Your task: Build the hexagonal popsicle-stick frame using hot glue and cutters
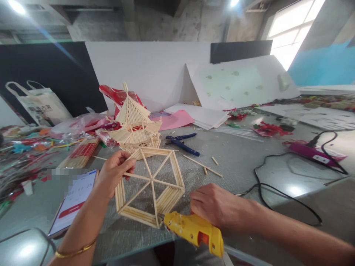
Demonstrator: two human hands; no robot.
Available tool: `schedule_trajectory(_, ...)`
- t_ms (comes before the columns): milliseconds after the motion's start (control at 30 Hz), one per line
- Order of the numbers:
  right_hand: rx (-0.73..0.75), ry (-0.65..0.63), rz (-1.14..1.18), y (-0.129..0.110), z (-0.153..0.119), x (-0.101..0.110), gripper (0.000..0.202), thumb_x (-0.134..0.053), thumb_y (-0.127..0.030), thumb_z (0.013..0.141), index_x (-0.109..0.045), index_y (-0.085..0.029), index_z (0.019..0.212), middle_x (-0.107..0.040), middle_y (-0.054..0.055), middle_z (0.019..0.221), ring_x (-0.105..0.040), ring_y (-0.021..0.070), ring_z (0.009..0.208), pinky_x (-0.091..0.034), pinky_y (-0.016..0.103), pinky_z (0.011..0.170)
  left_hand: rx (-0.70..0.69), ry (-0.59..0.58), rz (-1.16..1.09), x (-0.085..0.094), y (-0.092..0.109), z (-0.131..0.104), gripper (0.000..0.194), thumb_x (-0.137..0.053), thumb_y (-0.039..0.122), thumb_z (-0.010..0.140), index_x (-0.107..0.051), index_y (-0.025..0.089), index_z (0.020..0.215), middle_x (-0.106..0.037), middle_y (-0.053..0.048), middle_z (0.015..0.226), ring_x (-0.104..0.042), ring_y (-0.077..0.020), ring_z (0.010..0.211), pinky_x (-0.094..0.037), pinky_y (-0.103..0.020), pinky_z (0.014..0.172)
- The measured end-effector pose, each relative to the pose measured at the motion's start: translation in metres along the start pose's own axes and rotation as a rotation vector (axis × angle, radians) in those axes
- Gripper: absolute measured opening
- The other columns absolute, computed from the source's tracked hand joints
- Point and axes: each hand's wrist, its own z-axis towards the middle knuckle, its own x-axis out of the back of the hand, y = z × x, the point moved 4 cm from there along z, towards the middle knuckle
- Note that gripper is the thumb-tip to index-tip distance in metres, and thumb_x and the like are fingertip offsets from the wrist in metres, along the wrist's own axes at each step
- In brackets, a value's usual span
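Note:
Between finger and thumb, my left hand (118,168) grips the upper left corner of a hexagonal wooden stick frame (177,171). Thin sticks cross it like spokes and meet at its middle. My right hand (209,203) is wrapped round a yellow hot glue gun (191,229). The nozzle points left, at the frame's lower corner, where a spoke's end lies; whether it touches cannot be made out. Behind the frame stands a small pagoda model (133,118) built of similar sticks, with a pointed roof.
Blue-handled pliers (183,143) and loose stick pieces (203,165) lie beyond the frame. A phone (73,201) rests at left near a stick bundle (79,153). At right, a black cord (259,184) runs from a purple power strip (313,153). White boards (149,70) stand behind.

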Motion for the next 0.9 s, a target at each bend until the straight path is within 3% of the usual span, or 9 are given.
schedule_trajectory(367, 0.012, 0.051, -0.007, 0.001, -0.001, 0.000, 0.016, -0.044, -0.012, 0.084, -0.046, -0.016, 0.068, -0.049, 0.001, 0.065, -0.038, 0.0113, 0.057, -0.022, 0.028, 0.050, 0.001, 0.003, 0.011, 0.001, -0.001, 0.000, 0.027, -0.067, 0.037, 0.068, -0.049, 0.019, 0.075, -0.053, 0.007, 0.054, -0.047, -0.0073, 0.046, -0.036, -0.016, 0.039)
schedule_trajectory(500, 0.001, 0.149, -0.059, 0.014, -0.008, 0.013, 0.023, -0.038, -0.014, 0.090, -0.047, -0.016, 0.069, -0.050, 0.002, 0.067, -0.039, 0.0120, 0.060, -0.026, 0.028, 0.055, -0.006, 0.003, 0.005, 0.001, -0.001, 0.000, 0.027, -0.067, 0.038, 0.068, -0.049, 0.019, 0.076, -0.053, 0.007, 0.055, -0.047, -0.0072, 0.046, -0.035, -0.017, 0.039)
schedule_trajectory(633, -0.139, 0.287, -0.239, 0.067, -0.028, 0.048, 0.022, -0.038, -0.017, 0.091, -0.051, -0.015, 0.073, -0.051, 0.003, 0.069, -0.040, 0.0123, 0.063, -0.028, 0.027, 0.058, -0.012, -0.024, -0.008, 0.000, 0.000, 0.000, 0.029, -0.068, 0.038, 0.067, -0.048, 0.019, 0.076, -0.052, 0.007, 0.055, -0.047, -0.0071, 0.047, -0.036, -0.017, 0.040)
schedule_trajectory(767, -0.584, 0.076, -0.305, 0.146, -0.059, 0.065, 0.016, -0.040, -0.013, 0.089, -0.055, -0.008, 0.085, -0.054, 0.010, 0.083, -0.044, 0.0118, 0.071, -0.027, 0.027, 0.060, -0.009, -0.025, 0.011, 0.001, -0.002, 0.000, 0.030, -0.068, 0.040, 0.067, -0.048, 0.019, 0.076, -0.052, 0.007, 0.054, -0.045, -0.0071, 0.047, -0.036, -0.017, 0.041)
schedule_trajectory(900, -0.708, -0.066, -0.143, 0.186, -0.079, 0.052, 0.011, -0.048, -0.007, 0.084, -0.058, -0.006, 0.089, -0.057, 0.013, 0.090, -0.049, 0.0105, 0.076, -0.027, 0.027, 0.063, 0.073, -0.041, 0.034, 0.000, -0.009, 0.003, 0.032, -0.069, 0.040, 0.064, -0.048, 0.019, 0.076, -0.051, 0.007, 0.054, -0.045, -0.0077, 0.047, -0.035, -0.017, 0.040)
